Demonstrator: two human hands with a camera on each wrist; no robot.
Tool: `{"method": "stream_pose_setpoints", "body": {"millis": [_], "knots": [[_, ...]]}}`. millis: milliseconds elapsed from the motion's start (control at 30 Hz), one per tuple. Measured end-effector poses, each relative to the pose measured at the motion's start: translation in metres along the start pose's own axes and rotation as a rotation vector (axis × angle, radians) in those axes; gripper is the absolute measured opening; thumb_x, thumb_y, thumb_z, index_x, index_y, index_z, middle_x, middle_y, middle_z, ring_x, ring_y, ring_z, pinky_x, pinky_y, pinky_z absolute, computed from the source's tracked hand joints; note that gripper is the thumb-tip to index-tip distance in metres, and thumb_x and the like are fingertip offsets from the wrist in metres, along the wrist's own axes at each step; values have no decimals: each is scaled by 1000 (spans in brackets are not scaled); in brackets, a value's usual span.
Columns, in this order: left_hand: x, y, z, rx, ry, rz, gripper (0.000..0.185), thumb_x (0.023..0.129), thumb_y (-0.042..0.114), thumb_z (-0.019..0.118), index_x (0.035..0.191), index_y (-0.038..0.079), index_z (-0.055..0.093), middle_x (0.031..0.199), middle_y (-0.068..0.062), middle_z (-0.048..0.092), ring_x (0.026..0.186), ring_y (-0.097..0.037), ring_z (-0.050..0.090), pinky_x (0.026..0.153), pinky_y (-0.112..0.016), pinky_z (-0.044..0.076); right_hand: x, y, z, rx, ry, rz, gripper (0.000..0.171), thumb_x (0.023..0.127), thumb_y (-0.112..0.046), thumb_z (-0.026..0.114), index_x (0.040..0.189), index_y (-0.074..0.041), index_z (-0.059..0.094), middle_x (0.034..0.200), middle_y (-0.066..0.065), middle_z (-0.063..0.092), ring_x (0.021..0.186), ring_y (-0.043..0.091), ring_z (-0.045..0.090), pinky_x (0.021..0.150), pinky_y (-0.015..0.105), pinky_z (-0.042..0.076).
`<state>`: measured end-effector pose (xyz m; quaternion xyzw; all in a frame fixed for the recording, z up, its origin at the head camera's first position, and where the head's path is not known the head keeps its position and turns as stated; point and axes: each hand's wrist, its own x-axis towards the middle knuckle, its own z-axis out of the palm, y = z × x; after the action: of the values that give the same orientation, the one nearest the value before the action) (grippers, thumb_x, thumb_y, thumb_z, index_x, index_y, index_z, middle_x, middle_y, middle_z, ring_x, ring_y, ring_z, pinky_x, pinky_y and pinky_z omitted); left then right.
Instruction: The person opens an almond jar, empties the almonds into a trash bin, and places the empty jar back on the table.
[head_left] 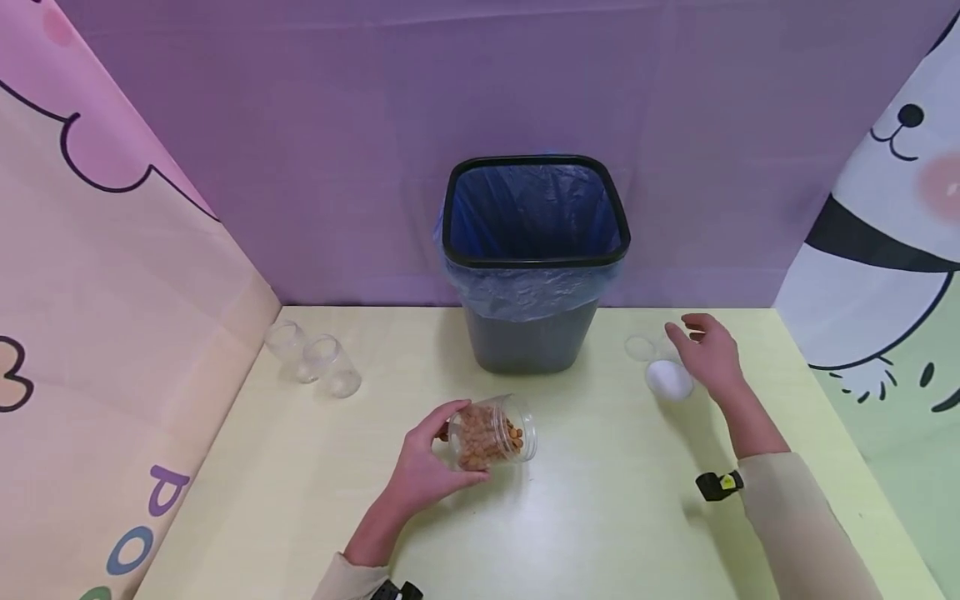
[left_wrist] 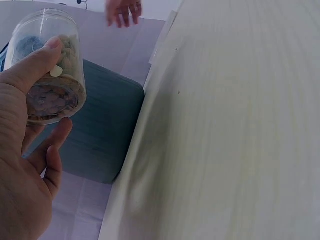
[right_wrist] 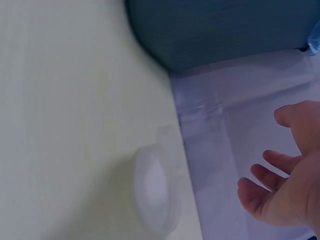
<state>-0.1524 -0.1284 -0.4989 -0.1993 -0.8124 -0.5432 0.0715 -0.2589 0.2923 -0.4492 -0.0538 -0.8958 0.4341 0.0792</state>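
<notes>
left hand (head_left: 423, 475) gripping snack jar (head_left: 491, 433), bin (head_left: 534, 258)

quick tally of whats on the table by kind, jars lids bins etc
Clear jars: 3 – one with brown pieces held by the left hand, two empty ones at the far left.
Lids: 2 – a white lid and a clear lid, both by the right hand.
Bins: 1 – dark bin with blue liner.
Total: 6
</notes>
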Motion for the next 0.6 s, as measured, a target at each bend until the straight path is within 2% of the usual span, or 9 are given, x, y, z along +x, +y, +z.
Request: {"method": "stream_pose_setpoints", "body": {"millis": [67,167,300,367,467,533,600], "knots": [[-1,-11,2,-9,-2,-3,92,54,23,97,135,14,54,123,7,60,95,-15,60,78,-39,50,3,-10,0,56,0,14,57,99,-38,51,131,9,48,131,28,51,121,43,49,96,51,43],[-2,-11,3,-9,-5,-14,92,53,23,98,135,14,54,123,7,60,95,-15,60,78,-39,50,9,-25,2,120,18,15,52,99,-37,51,129,6,53,128,23,55,119,36,52,91,38,47],[-2,-6,3,10,-1,-55,94,51,16,98,134,14,55,122,8,60,95,-14,59,78,-39,50,14,-42,7,188,18,18,50,100,-35,52,129,4,54,125,19,56,111,25,54,83,25,47],[-1,-1,3,9,-4,-63,95,50,11,98,134,12,55,122,4,61,95,-17,60,78,-43,50,16,-52,8,237,10,22,50,100,-35,51,130,5,53,124,20,55,109,23,53,85,27,49],[2,9,3,3,-15,-47,93,51,7,97,134,8,54,122,-3,61,95,-20,60,78,-46,50,17,-67,7,306,-7,23,52,101,-36,49,133,6,50,125,21,53,113,28,54,94,35,49],[3,10,4,2,-19,-38,93,51,7,96,134,6,54,122,-6,61,95,-21,60,78,-47,50,18,-78,5,355,-22,19,54,101,-36,49,134,7,48,127,22,52,117,32,53,98,40,46],[4,8,5,7,-21,-40,93,51,8,97,134,8,54,123,-3,61,95,-19,60,78,-46,50,18,-88,3,385,-33,23,56,101,-38,50,135,6,47,129,20,51,119,32,53,99,40,45]]}}
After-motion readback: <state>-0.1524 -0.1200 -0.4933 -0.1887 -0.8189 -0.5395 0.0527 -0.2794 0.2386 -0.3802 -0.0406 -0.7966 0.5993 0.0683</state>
